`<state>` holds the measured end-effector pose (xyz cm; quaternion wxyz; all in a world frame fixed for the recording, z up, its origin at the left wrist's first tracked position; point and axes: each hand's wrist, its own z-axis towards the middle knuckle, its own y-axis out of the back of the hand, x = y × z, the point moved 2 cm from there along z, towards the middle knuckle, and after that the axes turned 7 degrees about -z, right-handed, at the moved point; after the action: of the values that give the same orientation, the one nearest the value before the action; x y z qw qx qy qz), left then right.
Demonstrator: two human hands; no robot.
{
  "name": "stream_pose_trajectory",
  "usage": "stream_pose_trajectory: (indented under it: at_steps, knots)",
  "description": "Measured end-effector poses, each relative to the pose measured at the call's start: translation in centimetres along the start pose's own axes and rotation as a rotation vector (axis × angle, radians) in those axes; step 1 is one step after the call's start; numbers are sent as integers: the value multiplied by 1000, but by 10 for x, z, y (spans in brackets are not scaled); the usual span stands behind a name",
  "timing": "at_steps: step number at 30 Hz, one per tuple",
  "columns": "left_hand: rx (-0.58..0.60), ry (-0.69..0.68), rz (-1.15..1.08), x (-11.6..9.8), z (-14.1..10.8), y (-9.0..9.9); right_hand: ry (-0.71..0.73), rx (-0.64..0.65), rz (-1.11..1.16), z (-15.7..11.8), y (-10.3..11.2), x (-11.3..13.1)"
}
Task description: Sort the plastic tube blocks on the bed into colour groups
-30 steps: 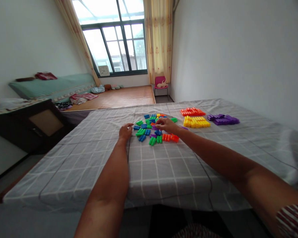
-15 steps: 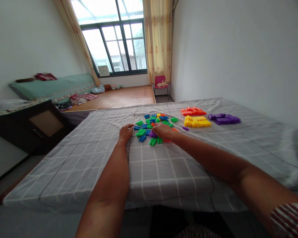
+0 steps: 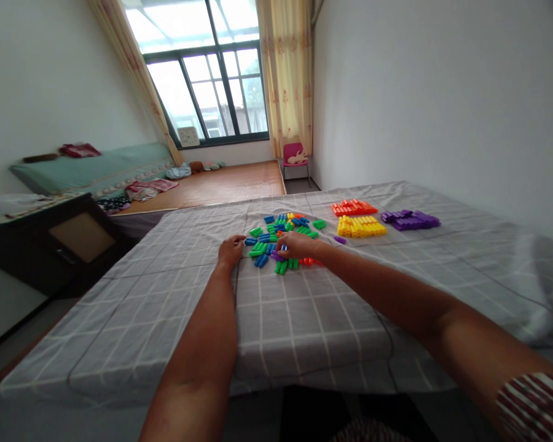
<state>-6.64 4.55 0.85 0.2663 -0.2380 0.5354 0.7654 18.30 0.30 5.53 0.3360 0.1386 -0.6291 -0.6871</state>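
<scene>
A mixed pile of small plastic pieces, mostly green pieces (image 3: 258,249) and blue pieces (image 3: 261,261), lies spread on the grey checked cloth (image 3: 299,307). My right hand (image 3: 297,245) reaches over the middle of the pile, fingers bent down onto a purple piece (image 3: 275,256). Its fingertips are drawn together, but whether they grip that piece is hard to make out. At the pile's left edge rests my left hand (image 3: 231,250), its fingers curled beside a blue piece (image 3: 250,242). What lies between those fingers, if anything, is hidden.
Right of the pile are sorted groups of orange pieces (image 3: 354,207), yellow pieces (image 3: 362,226) and purple pieces (image 3: 410,220). A single purple piece (image 3: 340,240) lies nearer the pile. Beyond the table are a low bed (image 3: 239,181) and a pink chair (image 3: 294,150); a dark cabinet (image 3: 74,245) stands left.
The view has shifted slightly. My right hand has moved a little over the purple piece in the pile, and its fingers bend down more. My left hand stays at the pile's edge.
</scene>
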Motion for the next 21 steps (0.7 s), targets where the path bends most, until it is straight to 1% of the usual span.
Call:
stream_pose_trajectory:
  at_steps: [2, 4, 6, 8, 10, 13, 15, 17, 19, 21]
  knots:
    - [7, -8, 0, -1, 0, 1, -63, -18, 58, -1, 4, -5]
    - [7, -21, 12, -3, -1, 3, -122, -101, 149, -4, 13, -14]
    - [3, -28, 30, -5, -1, 5, -140, -195, 233, -10, 24, -31]
    - [2, -25, 47, -5, 0, 7, -155, -275, 279, -21, 36, -58]
    - [5, -31, 57, -4, 1, 9, -213, -362, 324, -39, 50, -96]
    - [14, -46, 65, -2, 3, 10, -374, -509, 369, -79, 74, -166]
    - [18, -52, 80, -1, 4, 10, -537, -599, 280, -113, 92, -217]
    - [23, -52, 104, -1, 5, 10, -736, -678, 150, -151, 110, -264]
    - [28, -48, 128, -1, 5, 10, -926, -687, 46, -185, 124, -305]
    - [34, -46, 145, 0, 6, 11, -1077, -619, -54, -213, 131, -335]
